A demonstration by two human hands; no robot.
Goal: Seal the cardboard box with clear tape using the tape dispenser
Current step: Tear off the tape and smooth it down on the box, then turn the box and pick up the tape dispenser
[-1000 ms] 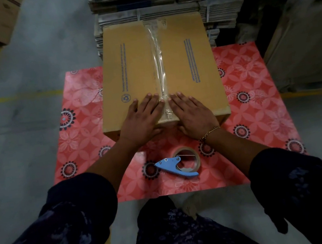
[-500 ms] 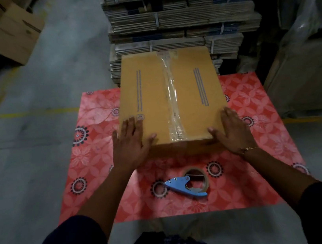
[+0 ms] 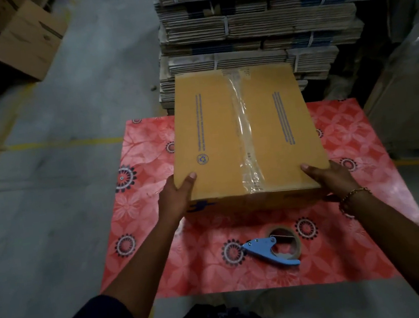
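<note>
A person looks down at a cardboard box (image 3: 245,137) lying on a red floral mat (image 3: 161,246) spread on a concrete floor. At the left, the left hand (image 3: 176,198) clasps the box's near left corner: the thumb lies on the top face while the other fingers wrap down the side, out of sight, so whether they are spread cannot be told. Judged from this grip, the step in hand is lifting or turning the box, and it goes best with both hands low on the corners, even pressure, and the thumbs kept off the tape so it is not peeled or creased. In the middle, the box top is tan with two lines of blue print and a recycling mark; a strip of clear tape (image 3: 244,137) runs along the centre seam from the far edge to the near edge, glossy and wrinkled, folding over the near edge. Nearer the person, a blue tape dispenser (image 3: 272,251) with its roll lies on the mat, untouched. At the right, the right hand (image 3: 332,176), with a gold bracelet (image 3: 353,196) at the wrist, grips the near right corner, thumb on top, remaining fingers hidden beneath.
</note>
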